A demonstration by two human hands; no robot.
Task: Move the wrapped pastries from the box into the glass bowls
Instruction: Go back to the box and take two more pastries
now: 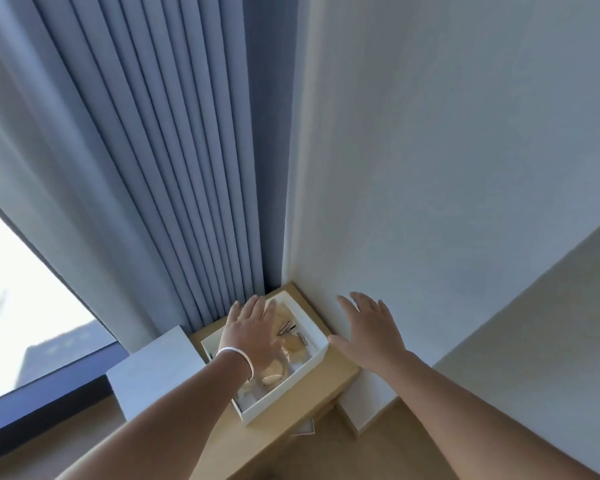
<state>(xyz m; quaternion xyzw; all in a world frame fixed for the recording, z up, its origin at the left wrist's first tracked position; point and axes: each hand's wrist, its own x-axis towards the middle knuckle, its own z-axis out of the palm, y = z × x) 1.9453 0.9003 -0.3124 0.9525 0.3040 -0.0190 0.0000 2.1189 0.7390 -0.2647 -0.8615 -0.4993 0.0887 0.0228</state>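
Two hands reach over a white box (284, 382) on the wooden desk (312, 393). Left hand (253, 336) — a silver bangle (238, 358) at its wrist — is spread flat, fingers (253, 306) straight, holding nothing; the wrapped pastries (293, 351) lie in the box just under and beside those fingers. Right hand (368, 332) hovers past the box's right rim near the white wall (430, 168), fingers splayed wide — holding nothing too. Beyond the left fingertips hang blue curtains (174, 168); a white lid (156, 372) lies off to their left.
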